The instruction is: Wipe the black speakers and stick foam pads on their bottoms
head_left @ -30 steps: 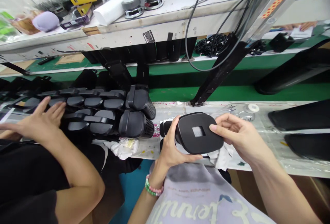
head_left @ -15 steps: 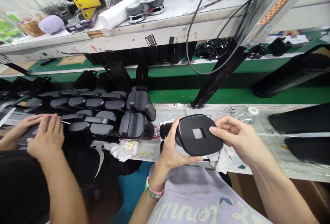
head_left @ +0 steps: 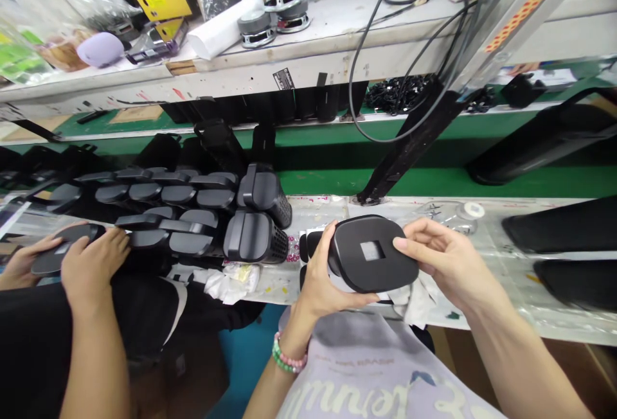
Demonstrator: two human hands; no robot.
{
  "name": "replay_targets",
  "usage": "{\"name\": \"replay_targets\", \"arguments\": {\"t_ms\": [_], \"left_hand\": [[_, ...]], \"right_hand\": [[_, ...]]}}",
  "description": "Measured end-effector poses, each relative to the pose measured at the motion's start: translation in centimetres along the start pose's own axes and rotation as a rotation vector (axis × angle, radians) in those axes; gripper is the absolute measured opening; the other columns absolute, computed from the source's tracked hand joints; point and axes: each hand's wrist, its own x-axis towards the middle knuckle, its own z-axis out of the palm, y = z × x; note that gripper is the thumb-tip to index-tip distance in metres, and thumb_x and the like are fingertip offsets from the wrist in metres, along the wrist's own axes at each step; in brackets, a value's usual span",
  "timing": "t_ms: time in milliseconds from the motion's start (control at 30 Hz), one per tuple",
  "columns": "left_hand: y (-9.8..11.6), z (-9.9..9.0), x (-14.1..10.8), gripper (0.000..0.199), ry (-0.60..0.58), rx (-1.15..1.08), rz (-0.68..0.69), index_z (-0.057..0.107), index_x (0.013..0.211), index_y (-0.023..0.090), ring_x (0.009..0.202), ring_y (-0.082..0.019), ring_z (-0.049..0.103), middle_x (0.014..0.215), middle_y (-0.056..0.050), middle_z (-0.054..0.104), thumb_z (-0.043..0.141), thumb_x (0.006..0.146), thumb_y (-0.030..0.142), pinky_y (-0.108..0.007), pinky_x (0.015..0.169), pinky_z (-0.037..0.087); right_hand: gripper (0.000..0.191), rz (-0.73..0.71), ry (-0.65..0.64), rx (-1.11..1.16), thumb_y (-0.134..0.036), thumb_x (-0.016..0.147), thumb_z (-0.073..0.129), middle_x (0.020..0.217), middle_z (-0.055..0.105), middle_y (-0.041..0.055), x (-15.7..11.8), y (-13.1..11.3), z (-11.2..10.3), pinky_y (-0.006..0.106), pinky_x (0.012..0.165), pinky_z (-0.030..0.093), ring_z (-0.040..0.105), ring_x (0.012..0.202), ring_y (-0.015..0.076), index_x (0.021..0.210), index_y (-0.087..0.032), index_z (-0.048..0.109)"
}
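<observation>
Fingers of the left hand were curled around the near-left side of a matt black, rounded plastic speaker housing with a square opening in its face, thumb under its lower edge, while the right hand gripped its right edge with index finger and thumb. The housing was held just above the front edge of the plastic-covered white workbench, over a crumpled white cloth. To the left lay rows of similar black housings, many of them, apparently waiting or already handled; which could not be told. A co-worker's hands pressed on one flat black part at the far left. Behind ran a green conveyor belt and a white shelf with black cables. The housing's underside stayed hidden, and dark shapes at the right were cut off.
</observation>
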Motion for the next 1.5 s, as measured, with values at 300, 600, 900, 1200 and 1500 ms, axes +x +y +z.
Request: {"name": "replay_targets", "arguments": {"t_ms": [300,600,900,1200,1500], "left_hand": [[0.17,-0.06,0.13,0.115,0.01,0.086,-0.001,0.009,0.147,0.048,0.137,-0.03,0.041,0.154,0.009,0.034,0.082,0.058,0.05,-0.048,0.113,0.041],[-0.02,-0.06,0.22,0.117,0.01,0.039,0.008,0.012,0.147,0.047,0.136,-0.033,0.042,0.154,0.008,0.035,0.084,0.055,0.049,-0.051,0.112,0.04],[0.08,-0.08,0.15,0.118,0.014,0.07,-0.009,0.011,0.147,0.047,0.135,-0.036,0.043,0.154,0.007,0.035,0.084,0.054,0.051,-0.054,0.111,0.041],[0.01,0.04,0.05,0.115,0.007,0.03,0.01,0.012,0.147,0.047,0.138,-0.034,0.039,0.155,0.007,0.032,0.084,0.057,0.048,-0.052,0.114,0.038],[-0.19,0.03,0.09,0.115,0.002,0.022,0.019,0.012,0.148,0.045,0.138,-0.033,0.039,0.155,0.006,0.032,0.084,0.058,0.05,-0.048,0.115,0.039]], "right_hand": [[0.041,0.034,0.001,0.051,-0.044,0.054,0.089,0.053,0.051,-0.0042,0.31,-0.05,-0.38,0.016,0.038,0.028,0.041,0.046,0.0069,0.069,-0.021,0.058],[0.036,-0.07,-0.057,-0.058,-0.041,0.062,0.085,0.058,0.051,-0.0034,0.15,0.04,-0.35,0.018,0.04,0.027,0.041,0.049,0.0071,0.068,-0.02,0.057],[0.033,-0.099,-0.062,-0.066,-0.039,0.063,0.085,0.057,0.051,-0.0036,0.22,-0.05,-0.16,0.018,0.04,0.029,0.042,0.049,0.0073,0.068,-0.02,0.059],[0.035,-0.131,-0.049,-0.095,-0.04,0.058,0.087,0.056,0.05,-0.0035,-0.09,-0.52,0.12,0.019,0.04,0.032,0.044,0.049,0.0082,0.066,-0.021,0.059],[0.035,-0.164,-0.015,-0.159,-0.043,0.058,0.086,0.058,0.052,-0.0023,-0.1,-0.28,0.18,0.021,0.042,0.038,0.047,0.05,0.0099,0.068,-0.021,0.06]]}}
